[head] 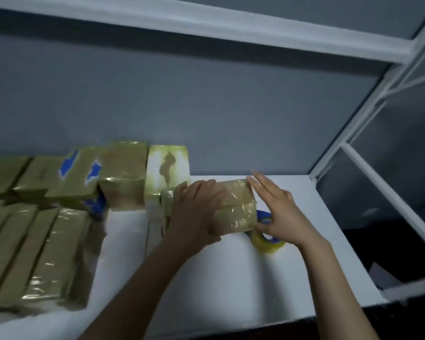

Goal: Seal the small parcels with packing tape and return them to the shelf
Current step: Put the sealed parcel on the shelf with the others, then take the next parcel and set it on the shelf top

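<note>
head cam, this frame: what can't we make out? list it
- Tape roll, head view: mostly hidden behind the right hand and the held parcel.
- Held parcel: its left end is covered by the left hand; seams blurred under glossy wrap.
- Parcels stacked at left: cut off by the left frame edge, count unclear.
- White box: print blurred, unreadable; its lower part is hidden by the left hand.

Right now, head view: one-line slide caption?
Left hand grips a tape-wrapped parcel over the white shelf; right hand open beside it, above the tape roll.
</note>
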